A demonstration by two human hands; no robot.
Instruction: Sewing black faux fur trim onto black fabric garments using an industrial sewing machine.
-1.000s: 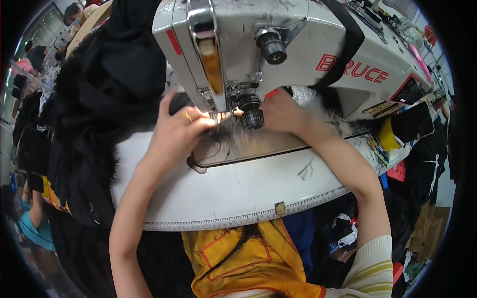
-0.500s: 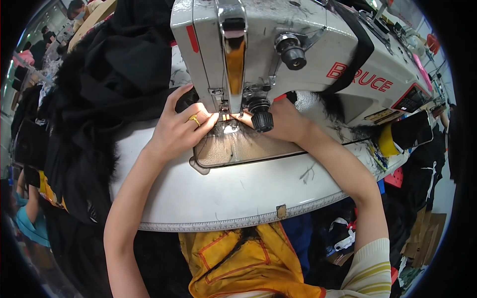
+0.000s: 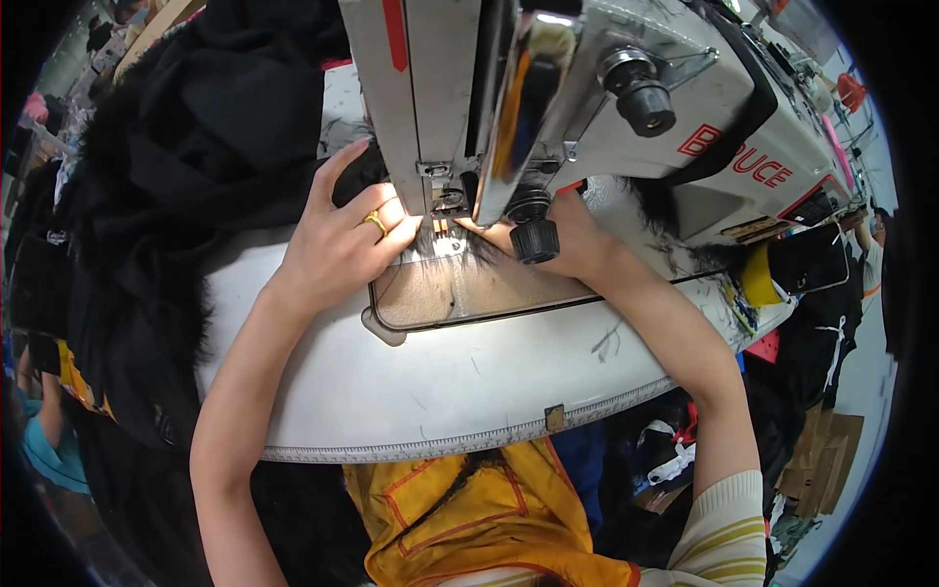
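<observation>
At the needle of a white sewing machine (image 3: 724,147), my left hand (image 3: 342,235), wearing a yellow ring, is closed with thumb and fingers at the edge of black fabric (image 3: 235,127). Its index finger reaches along the machine head's left side. Beyond the dark tension knob, my right hand (image 3: 577,235) comes in with a fingertip close to the presser foot (image 3: 442,220). The knob and machine head hide most of its fingers, and what they pinch is not visible. Dark fuzz lies on the lit metal bed plate (image 3: 421,298) under the foot.
A measuring tape (image 3: 391,452) runs along the white table's front edge. Black fabric with furry trim is heaped at left. On the right a phone (image 3: 807,259) leans by a yellow holder (image 3: 760,276). A yellow apron (image 3: 469,519) covers my lap.
My view has come closer to the machine, so its head looks larger and further right. Both hands stay beside the needle, with little visible shift against the bed plate.
</observation>
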